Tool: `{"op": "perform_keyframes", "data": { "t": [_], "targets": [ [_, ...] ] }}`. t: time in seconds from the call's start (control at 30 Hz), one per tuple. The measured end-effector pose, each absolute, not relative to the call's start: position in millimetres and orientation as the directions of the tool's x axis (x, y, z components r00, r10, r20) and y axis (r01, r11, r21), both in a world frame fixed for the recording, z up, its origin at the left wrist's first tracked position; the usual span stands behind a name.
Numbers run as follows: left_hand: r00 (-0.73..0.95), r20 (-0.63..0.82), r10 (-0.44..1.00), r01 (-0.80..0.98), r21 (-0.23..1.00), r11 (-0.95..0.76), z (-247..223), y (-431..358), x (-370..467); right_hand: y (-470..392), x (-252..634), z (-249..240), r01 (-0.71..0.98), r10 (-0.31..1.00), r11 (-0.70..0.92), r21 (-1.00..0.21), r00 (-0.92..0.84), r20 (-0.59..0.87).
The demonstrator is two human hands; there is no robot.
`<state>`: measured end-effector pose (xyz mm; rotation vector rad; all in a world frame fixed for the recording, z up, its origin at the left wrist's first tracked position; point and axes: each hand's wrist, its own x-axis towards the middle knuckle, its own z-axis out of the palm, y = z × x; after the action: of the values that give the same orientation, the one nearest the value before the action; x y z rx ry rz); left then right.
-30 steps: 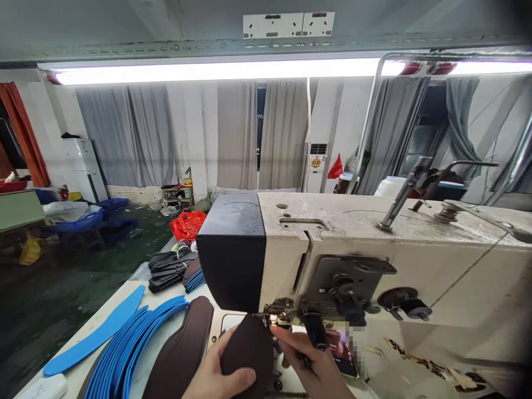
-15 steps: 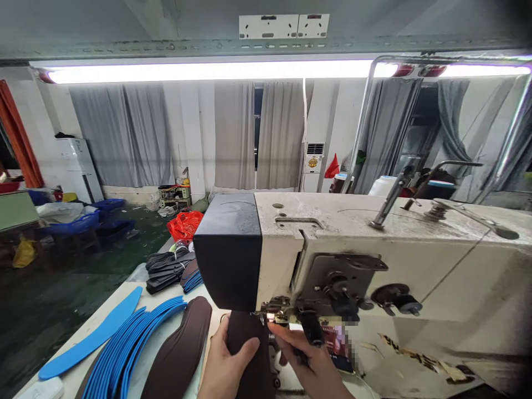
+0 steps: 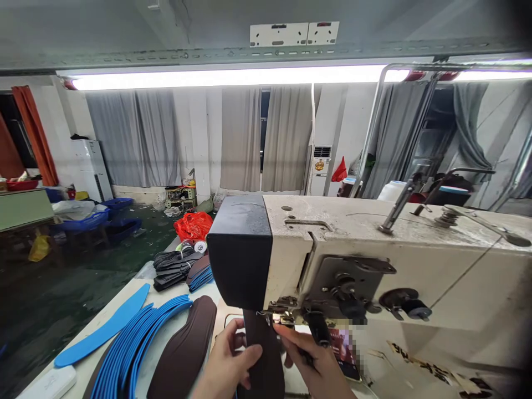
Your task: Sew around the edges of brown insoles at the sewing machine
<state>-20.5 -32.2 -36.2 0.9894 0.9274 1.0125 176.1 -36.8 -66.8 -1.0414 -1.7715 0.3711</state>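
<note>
A dark brown insole-shaped piece (image 3: 261, 354) lies under the needle area of a sewing machine (image 3: 291, 271), its far end hidden below the black head cover. My left hand (image 3: 233, 360) holds its left edge, thumb on top and the other fingers curled at the side. With the index fingertip of my right hand (image 3: 313, 360), I touch near the presser foot (image 3: 282, 317) at the piece's right edge. The other right fingers are curled by a dark thing too hidden to name.
Left of the machine lie another brown piece (image 3: 183, 349), a fanned stack of blue-edged pieces (image 3: 133, 343), a single blue piece (image 3: 103, 327) and a white case (image 3: 52, 382). Behind them are black bundles (image 3: 174, 269) and a red bag (image 3: 193, 225). A phone (image 3: 344, 354) stands right.
The view has shifted, so the scene sits farther right. My left fingers are more curled at the brown piece's edge, and its near end has swung slightly right. My right index stays by the presser foot.
</note>
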Motion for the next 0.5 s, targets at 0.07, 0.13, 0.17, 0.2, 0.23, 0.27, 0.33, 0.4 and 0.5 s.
{"op": "perform_keyframes", "data": {
  "t": [0.07, 0.13, 0.17, 0.2, 0.23, 0.27, 0.33, 0.4, 0.5],
  "targets": [
    [0.317, -0.190, 0.929, -0.222, 0.938, 0.267, -28, -31, -27, -37, 176, -66, 0.478, 0.792, 0.576, -0.663, -0.125, 0.598],
    [0.351, -0.203, 0.914, -0.226, 0.929, 0.293, -18, -30, -31, -39, 175, -62, 0.480, 0.794, 0.576, -0.662, -0.136, 0.593],
    [0.360, -0.202, 0.911, -0.229, 0.927, 0.297, -13, -29, -32, -39, 175, -60, 0.482, 0.798, 0.573, -0.663, -0.142, 0.586],
    [0.368, -0.200, 0.908, -0.232, 0.926, 0.298, -10, -28, -33, -40, 175, -58, 0.485, 0.805, 0.565, -0.667, -0.147, 0.575],
    [0.374, -0.198, 0.906, -0.231, 0.926, 0.298, -7, -27, -33, -41, 175, -57, 0.491, 0.814, 0.554, -0.672, -0.149, 0.562],
    [0.374, -0.198, 0.906, -0.229, 0.927, 0.297, -5, -25, -32, -42, 175, -55, 0.499, 0.824, 0.540, -0.678, -0.146, 0.548],
    [0.352, -0.203, 0.914, -0.224, 0.930, 0.293, -4, -20, -30, -42, 174, -54, 0.513, 0.842, 0.512, -0.689, -0.139, 0.522],
    [0.302, -0.209, 0.930, -0.229, 0.931, 0.283, -6, -14, -28, -42, 174, -55, 0.516, 0.847, 0.503, -0.693, -0.138, 0.512],
    [0.229, -0.217, 0.949, -0.262, 0.925, 0.274, -8, -8, -25, -40, 175, -61, 0.490, 0.838, 0.521, -0.699, -0.137, 0.528]
  ]
}}
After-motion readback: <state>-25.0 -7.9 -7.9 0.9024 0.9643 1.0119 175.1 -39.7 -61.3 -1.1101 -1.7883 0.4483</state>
